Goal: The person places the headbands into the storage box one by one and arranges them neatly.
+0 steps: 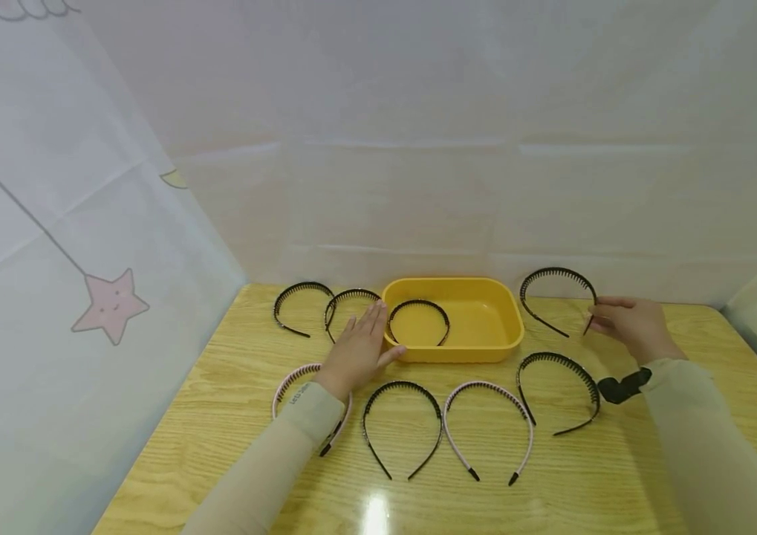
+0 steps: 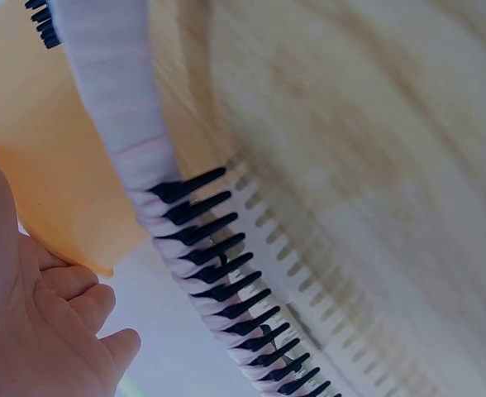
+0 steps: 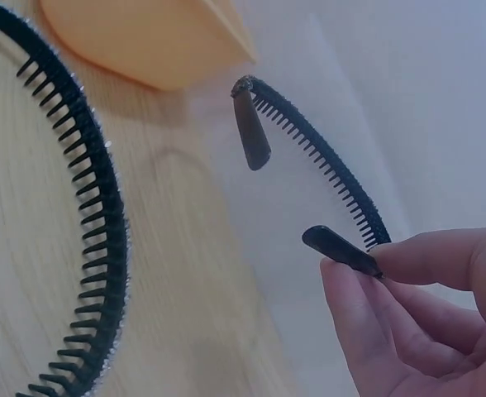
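My right hand (image 1: pixel 628 325) pinches one end of a black toothed headband (image 3: pixel 334 169) at the back right, between thumb and fingers. My left hand (image 1: pixel 356 349) lies against the left end of a yellow plastic bin (image 1: pixel 458 355), its fingers fairly straight and the thumb at the front rim. Inside that bin leans another black headband (image 1: pixel 420 302). Under my left wrist lies a pink headband with black teeth (image 2: pixel 115 99), partly covered by the sleeve. Just below my right hand is a glittery black headband (image 3: pixel 111 198) on the table.
Two black headbands, one at the far left (image 1: pixel 304 284) and one beside the bin (image 1: pixel 351 292), lie at the back left. In front are a black headband (image 1: pixel 402 384) and a pink one (image 1: pixel 485 384). A pale curtain (image 1: pixel 378 186) hangs behind the wooden table (image 1: pixel 218 446).
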Demonstrator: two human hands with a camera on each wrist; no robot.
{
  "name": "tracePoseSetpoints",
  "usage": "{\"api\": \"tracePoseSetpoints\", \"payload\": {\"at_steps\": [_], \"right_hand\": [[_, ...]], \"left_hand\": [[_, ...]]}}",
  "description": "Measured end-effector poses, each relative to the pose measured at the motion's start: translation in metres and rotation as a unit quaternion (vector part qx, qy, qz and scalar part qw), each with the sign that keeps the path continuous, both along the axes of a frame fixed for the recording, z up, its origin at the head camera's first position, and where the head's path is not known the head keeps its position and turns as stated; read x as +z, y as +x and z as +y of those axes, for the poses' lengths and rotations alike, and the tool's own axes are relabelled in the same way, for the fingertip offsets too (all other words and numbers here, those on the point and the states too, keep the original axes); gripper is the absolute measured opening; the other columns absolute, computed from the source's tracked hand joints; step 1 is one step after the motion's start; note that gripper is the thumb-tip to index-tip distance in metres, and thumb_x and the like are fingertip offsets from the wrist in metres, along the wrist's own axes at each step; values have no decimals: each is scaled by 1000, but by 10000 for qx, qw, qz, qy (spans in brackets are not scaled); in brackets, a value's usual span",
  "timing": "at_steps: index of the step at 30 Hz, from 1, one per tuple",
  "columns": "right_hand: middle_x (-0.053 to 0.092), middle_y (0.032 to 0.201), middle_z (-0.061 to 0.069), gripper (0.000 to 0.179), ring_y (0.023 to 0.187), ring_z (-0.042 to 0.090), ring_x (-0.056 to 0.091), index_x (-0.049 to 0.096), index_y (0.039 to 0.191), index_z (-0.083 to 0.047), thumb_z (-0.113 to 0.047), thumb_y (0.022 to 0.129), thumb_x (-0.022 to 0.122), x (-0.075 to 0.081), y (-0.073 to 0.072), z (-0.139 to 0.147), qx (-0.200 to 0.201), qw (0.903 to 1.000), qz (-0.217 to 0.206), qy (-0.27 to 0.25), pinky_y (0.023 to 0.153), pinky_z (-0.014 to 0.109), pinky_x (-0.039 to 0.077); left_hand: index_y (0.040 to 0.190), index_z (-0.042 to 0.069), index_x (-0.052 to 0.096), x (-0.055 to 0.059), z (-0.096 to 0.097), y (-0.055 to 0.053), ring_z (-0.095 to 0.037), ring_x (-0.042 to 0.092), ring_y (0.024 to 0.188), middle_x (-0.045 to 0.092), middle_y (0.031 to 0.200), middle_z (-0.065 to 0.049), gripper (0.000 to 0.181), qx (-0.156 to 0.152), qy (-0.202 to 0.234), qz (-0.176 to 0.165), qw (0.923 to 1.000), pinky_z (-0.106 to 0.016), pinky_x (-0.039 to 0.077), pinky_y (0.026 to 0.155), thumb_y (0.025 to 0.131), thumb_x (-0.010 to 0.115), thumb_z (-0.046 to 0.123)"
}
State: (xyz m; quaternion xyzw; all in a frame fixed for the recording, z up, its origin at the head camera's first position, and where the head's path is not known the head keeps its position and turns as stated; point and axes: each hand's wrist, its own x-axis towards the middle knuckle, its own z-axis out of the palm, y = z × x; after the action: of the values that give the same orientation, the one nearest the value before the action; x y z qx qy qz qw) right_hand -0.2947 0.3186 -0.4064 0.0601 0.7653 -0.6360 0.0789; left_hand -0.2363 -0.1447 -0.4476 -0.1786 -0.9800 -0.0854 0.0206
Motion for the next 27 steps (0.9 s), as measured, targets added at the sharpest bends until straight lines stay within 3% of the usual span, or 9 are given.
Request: {"api": "tracePoseSetpoints", "payload": {"at_steps": [3, 6, 9, 11, 15, 27], "right_hand": [[67, 91, -14, 56, 81, 3, 71, 37, 149, 9, -10, 102, 62, 4, 1, -1, -25, 9992, 62, -393, 81, 22, 60], [70, 91, -12, 47, 82, 5, 72, 45, 142, 4, -8, 101, 63, 8, 3, -5, -10, 9975, 64, -702, 81, 23, 60], [71, 92, -11, 53, 83, 6, 72, 41, 147, 6, -7, 100, 64, 12, 5, -10, 58, 9955, 14, -944, 81, 23, 60], [71, 93, -11, 63, 84, 7, 72, 30, 153, 10, -6, 101, 62, 14, 6, -15, 139, 9949, 4, -1003, 82, 23, 60], [71, 94, -11, 68, 85, 6, 72, 23, 155, 12, -6, 102, 61, 17, 7, -28, 227, 9950, 6, -975, 83, 23, 59], [65, 108, -3, 62, 91, 6, 71, 35, 151, 11, -12, 101, 63, 18, 5, -72, 447, 9978, 295, -379, 87, 25, 58]], "left_hand": [[162, 0, 9, 0, 0, 0, -29, 12, 156, 9, 169, -14, 91, 1, -29, 2, 10000, -52, 16, 124, 103, 31, 66], [162, 1, 8, 0, -1, 0, -28, 12, 156, 9, 169, -14, 91, 3, -47, -10, 10000, -52, 16, 124, 103, 31, 66], [162, 1, 8, 0, -1, 0, -28, 12, 156, 9, 169, -14, 91, 0, -30, -13, 10000, -52, 16, 125, 103, 31, 66], [162, 2, 7, -1, -1, -1, -27, 11, 156, 9, 169, -14, 91, 9, -34, -43, 10000, -52, 15, 125, 103, 31, 66], [162, 2, 7, -2, -1, -2, -28, 11, 156, 8, 169, -13, 91, 5, -60, -26, 10000, -51, 15, 125, 103, 30, 67], [162, 0, 9, 0, 0, -1, -29, 12, 156, 9, 169, -15, 91, -33, -74, 44, 10000, -53, 17, 124, 103, 32, 66]]}}
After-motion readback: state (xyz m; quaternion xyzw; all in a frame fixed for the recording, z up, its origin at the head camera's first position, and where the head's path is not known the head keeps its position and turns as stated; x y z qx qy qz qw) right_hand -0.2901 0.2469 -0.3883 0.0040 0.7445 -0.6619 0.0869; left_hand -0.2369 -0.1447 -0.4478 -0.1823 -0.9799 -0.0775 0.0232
